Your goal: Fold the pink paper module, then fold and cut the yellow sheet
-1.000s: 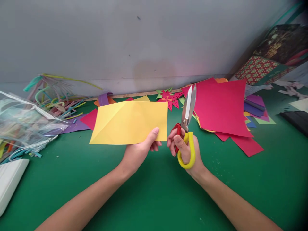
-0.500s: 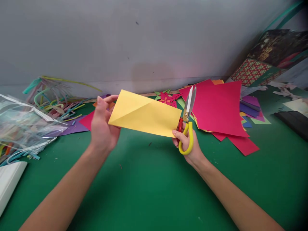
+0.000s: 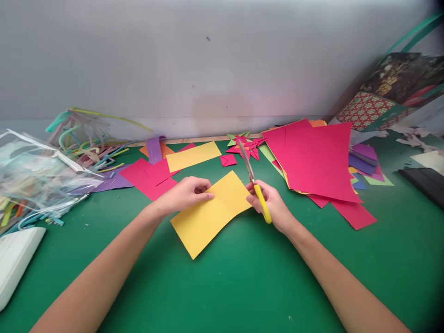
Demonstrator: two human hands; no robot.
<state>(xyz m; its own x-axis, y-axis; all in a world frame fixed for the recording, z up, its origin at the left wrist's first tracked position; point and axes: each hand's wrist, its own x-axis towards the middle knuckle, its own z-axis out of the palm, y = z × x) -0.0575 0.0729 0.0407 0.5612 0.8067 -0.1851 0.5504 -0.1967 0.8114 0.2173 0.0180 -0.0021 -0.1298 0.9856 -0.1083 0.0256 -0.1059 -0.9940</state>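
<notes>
A rectangular sheet of yellow paper (image 3: 211,217) is held slantwise over the green table, its lower edge bowed. My left hand (image 3: 189,194) pinches its upper left edge between thumb and fingers. At the right corner of the sheet, my right hand (image 3: 272,203) grips the paper with thumb and fingertips. The same hand carries scissors (image 3: 262,201) with yellow handles, blades pointing up and away. Behind the sheet lies a yellow paper strip (image 3: 194,156). Near it are a small folded red square (image 3: 228,160) and a red and green folded paper star (image 3: 244,145).
A stack of red sheets (image 3: 315,162) lies back right, with a black flat object (image 3: 421,185) and a patterned bag (image 3: 371,108) beyond. On the left are red paper pieces (image 3: 149,175), a clear plastic bag (image 3: 38,162), loose coloured straws (image 3: 83,138) and a white object (image 3: 21,263).
The yellow sheet has come down towards the table and turned, its left end now nearer me. My left hand has moved from its left end to its upper edge. The yellow strip behind now shows.
</notes>
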